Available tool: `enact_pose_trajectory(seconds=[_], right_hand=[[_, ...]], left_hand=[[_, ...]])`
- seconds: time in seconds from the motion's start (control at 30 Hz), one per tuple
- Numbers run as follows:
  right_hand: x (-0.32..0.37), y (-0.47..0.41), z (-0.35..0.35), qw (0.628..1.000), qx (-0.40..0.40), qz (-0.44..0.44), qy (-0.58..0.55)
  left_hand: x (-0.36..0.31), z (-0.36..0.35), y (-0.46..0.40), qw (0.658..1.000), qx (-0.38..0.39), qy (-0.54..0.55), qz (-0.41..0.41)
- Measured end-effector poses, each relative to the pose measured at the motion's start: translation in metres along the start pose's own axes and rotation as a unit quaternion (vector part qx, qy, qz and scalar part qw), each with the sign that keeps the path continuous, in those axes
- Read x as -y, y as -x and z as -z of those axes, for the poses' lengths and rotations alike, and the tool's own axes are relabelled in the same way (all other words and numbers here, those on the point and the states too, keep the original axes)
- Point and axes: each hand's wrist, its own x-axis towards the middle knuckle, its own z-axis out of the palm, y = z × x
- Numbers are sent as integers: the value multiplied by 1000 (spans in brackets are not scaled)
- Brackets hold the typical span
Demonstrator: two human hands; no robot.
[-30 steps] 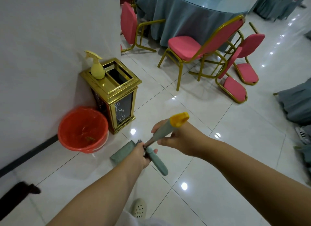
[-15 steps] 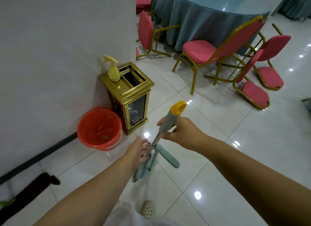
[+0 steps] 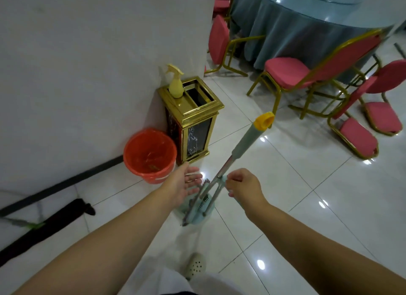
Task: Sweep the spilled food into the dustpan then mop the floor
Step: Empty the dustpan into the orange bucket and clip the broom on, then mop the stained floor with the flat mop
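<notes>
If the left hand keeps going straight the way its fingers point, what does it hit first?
Probably the mop's metal shaft: the open left hand points right, toward it, with bare floor between. Depth is unclear, so it may pass beside it.

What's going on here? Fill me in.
A person stands a mop upright on the tiled floor. The right hand pinches its lower metal shaft; the left hand is open beside it, touching nothing. A red bucket sits by the gold bin. No spill visible.
</notes>
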Motion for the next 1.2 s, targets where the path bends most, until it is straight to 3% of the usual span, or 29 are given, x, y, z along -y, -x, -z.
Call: enact_pose_trajectory(seconds=[0.2, 0.43, 0.8, 1.0, 1.2], right_hand=[[49, 26, -73, 993, 110, 18, 37], [128, 68, -215, 974, 207, 60, 71], [208, 160, -474, 912, 364, 128, 138], [242, 210, -561, 870, 421, 168, 193], [284, 235, -632, 805, 470, 251, 261]], left_hand=[[-31, 76, 34, 998, -26, 52, -40], [-60, 234, 94, 978, -118, 136, -103], [-63, 512, 216, 897, -291, 283, -174], [-54, 594, 259, 850, -333, 357, -196], [-54, 643, 277, 800, -365, 423, -218]])
